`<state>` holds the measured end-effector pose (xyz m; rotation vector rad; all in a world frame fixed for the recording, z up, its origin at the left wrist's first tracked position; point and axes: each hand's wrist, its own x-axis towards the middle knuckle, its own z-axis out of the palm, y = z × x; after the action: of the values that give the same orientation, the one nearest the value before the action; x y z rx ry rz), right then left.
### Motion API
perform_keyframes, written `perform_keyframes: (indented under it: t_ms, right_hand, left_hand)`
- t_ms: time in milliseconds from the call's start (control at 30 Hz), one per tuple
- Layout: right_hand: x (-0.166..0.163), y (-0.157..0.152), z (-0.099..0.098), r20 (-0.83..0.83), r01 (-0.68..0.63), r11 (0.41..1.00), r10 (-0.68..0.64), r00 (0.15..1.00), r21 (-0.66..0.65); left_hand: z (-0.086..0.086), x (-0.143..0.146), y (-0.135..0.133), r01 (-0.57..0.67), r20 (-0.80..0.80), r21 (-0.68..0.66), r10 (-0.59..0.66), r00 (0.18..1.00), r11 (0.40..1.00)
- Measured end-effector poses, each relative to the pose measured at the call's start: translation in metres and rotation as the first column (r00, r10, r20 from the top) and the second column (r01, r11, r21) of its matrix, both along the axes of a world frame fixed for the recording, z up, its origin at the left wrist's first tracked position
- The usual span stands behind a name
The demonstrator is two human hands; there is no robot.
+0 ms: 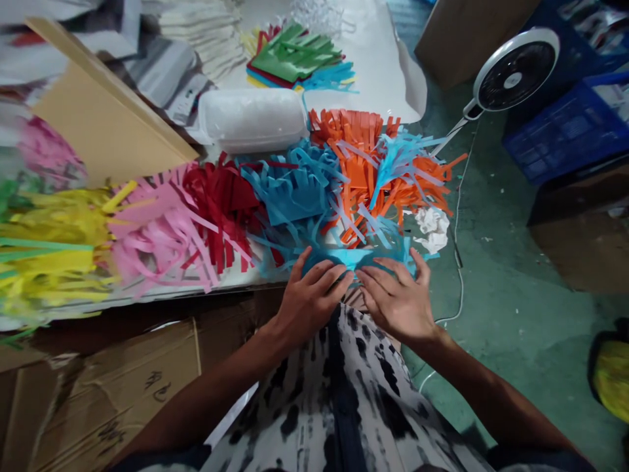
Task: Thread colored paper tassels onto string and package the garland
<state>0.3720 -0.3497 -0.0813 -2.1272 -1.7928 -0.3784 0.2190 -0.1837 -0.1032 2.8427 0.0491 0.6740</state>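
At the table's front edge lies a strip of blue fringed paper (351, 257), partly blurred. My left hand (314, 295) has its fingers curled over the left part of it. On the right part, my right hand (398, 295) grips in the same way, its fingertips close to the left hand's. The thumbs and the paper's underside are mostly hidden. Just beyond the hands are a pile of blue fringed paper (295, 190) and a pile of orange fringed paper (361, 160), with pale blue strips (393, 164) lying over the orange.
Left along the table lie red (226, 203), pink (157, 229) and yellow fringed paper (54, 242). Behind are a white plastic tub (253, 118), a tan board (113, 118) and stacked green sheets (299, 52). A fan (515, 75) and blue crate (570, 124) stand right; cardboard (132, 387) lies below left.
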Motion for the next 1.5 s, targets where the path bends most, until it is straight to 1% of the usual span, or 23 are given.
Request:
perform_keyframes:
  t_ms: [67, 133, 200, 233, 300, 333, 367, 400, 433, 500, 533, 567, 667, 733, 800, 867, 967, 1067, 1167, 1300, 1500]
  right_hand:
    - [0.001, 0.002, -0.010, 0.029, 0.031, 0.999, -0.031, 0.999, 0.017]
    - [0.005, 0.002, -0.016, 0.049, 0.027, 0.998, -0.030, 0.998, 0.049]
    - [0.009, 0.001, -0.019, 0.062, 0.004, 0.996, -0.009, 0.998, 0.089]
    - [0.010, 0.001, -0.020, 0.060, -0.002, 0.996, -0.004, 0.998, 0.091]
    - [0.011, -0.001, -0.019, 0.045, 0.000, 0.998, -0.003, 0.999, 0.070]
    - [0.011, -0.001, -0.017, 0.028, 0.009, 0.999, -0.010, 1.000, 0.036]
    - [0.010, -0.001, -0.015, 0.003, 0.024, 1.000, -0.024, 1.000, -0.015]
    - [0.010, -0.002, -0.012, -0.028, 0.039, 0.996, -0.041, 0.999, -0.077]
    - [0.010, -0.002, -0.010, -0.061, 0.051, 0.990, -0.060, 0.996, -0.135]
    - [0.009, -0.002, -0.006, -0.115, 0.063, 0.975, -0.089, 0.989, -0.214]
    - [0.008, -0.003, -0.004, -0.132, 0.063, 0.972, -0.095, 0.987, -0.227]
    - [0.008, -0.003, -0.003, -0.143, 0.062, 0.972, -0.097, 0.985, -0.228]
    - [0.010, -0.004, -0.001, -0.158, 0.068, 0.972, -0.105, 0.982, -0.225]
    - [0.014, -0.004, -0.001, -0.163, 0.076, 0.970, -0.116, 0.980, -0.231]
    - [0.020, -0.004, -0.001, -0.176, 0.079, 0.973, -0.119, 0.977, -0.215]
    - [0.026, -0.002, 0.000, -0.201, 0.081, 0.980, -0.117, 0.972, -0.181]
    - [0.030, 0.004, 0.003, -0.234, 0.091, 0.986, -0.122, 0.964, -0.142]
    - [0.028, 0.010, 0.005, -0.242, 0.123, 0.979, -0.160, 0.957, -0.161]
    - [0.026, 0.015, 0.004, -0.237, 0.166, 0.967, -0.210, 0.948, -0.193]
    - [0.026, 0.020, 0.002, -0.232, 0.203, 0.950, -0.258, 0.938, -0.238]
    - [0.024, 0.025, 0.004, -0.201, 0.229, 0.933, -0.289, 0.936, -0.276]
  left_hand:
    - [0.002, -0.006, 0.008, -0.003, 0.009, -0.005, 0.003, 1.000, 1.000]
    - [0.008, -0.015, 0.024, -0.035, 0.025, 0.010, 0.035, 0.999, 0.999]
    - [0.018, -0.025, 0.041, -0.121, 0.055, 0.041, 0.118, 0.991, 0.992]
    - [0.024, -0.029, 0.048, -0.190, 0.075, 0.054, 0.186, 0.980, 0.980]
    - [0.036, -0.033, 0.053, -0.321, 0.086, 0.066, 0.315, 0.945, 0.945]
    - [0.041, -0.033, 0.052, -0.354, 0.098, 0.066, 0.347, 0.933, 0.933]
    - [0.043, -0.030, 0.047, -0.346, 0.113, 0.064, 0.338, 0.935, 0.936]
    - [0.043, -0.026, 0.040, -0.294, 0.119, 0.060, 0.286, 0.951, 0.954]
    - [0.041, -0.021, 0.031, -0.212, 0.113, 0.057, 0.205, 0.972, 0.976]
    - [0.031, -0.008, 0.014, -0.049, 0.052, 0.042, 0.047, 0.998, 0.998]
    - [0.024, -0.003, 0.007, -0.008, 0.011, 0.033, 0.008, 1.000, 0.999]
    - [0.017, 0.002, 0.002, 0.007, -0.016, 0.024, -0.007, 1.000, 1.000]
    - [0.002, 0.007, -0.001, -0.017, -0.039, 0.006, 0.018, 0.999, 1.000]
    - [0.000, 0.006, 0.001, -0.026, -0.040, -0.015, 0.025, 0.999, 1.000]
    - [0.003, 0.005, 0.005, -0.044, -0.038, -0.049, 0.042, 0.998, 0.998]
    - [0.008, 0.006, 0.009, -0.092, -0.055, -0.091, 0.087, 0.995, 0.992]
    - [0.019, 0.009, 0.018, -0.175, -0.134, -0.123, 0.159, 0.978, 0.977]
    - [0.025, 0.015, 0.026, -0.221, -0.239, -0.103, 0.191, 0.952, 0.970]
    - [0.027, 0.019, 0.031, -0.259, -0.294, -0.092, 0.222, 0.929, 0.961]
    - [0.026, 0.024, 0.033, -0.309, -0.316, -0.093, 0.266, 0.911, 0.947]
    - [0.029, 0.029, 0.032, -0.326, -0.327, -0.082, 0.284, 0.901, 0.942]
